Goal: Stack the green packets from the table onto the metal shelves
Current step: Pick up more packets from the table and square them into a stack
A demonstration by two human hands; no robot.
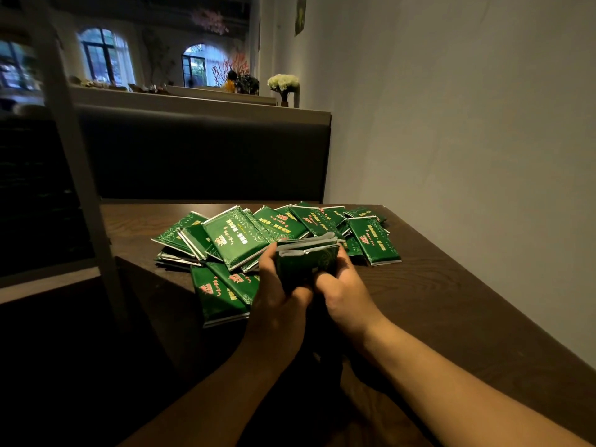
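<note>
Several green packets (238, 240) with red and white print lie in a loose heap on the dark wooden table (451, 301). I hold a small bundle of green packets (306, 256) upright above the table's near side of the heap. My left hand (280, 295) grips the bundle from the left and my right hand (338, 288) grips it from the right, fingers curled round its lower part. The metal shelf frame (80, 175) stands at the left, its pale post slanting past the table's left edge.
A dark padded bench back (206, 156) rises behind the table. A plain wall (467, 140) runs along the table's right side. White flowers in a vase (283, 85) stand on the ledge beyond. A pale shelf board (48, 282) lies low at the left.
</note>
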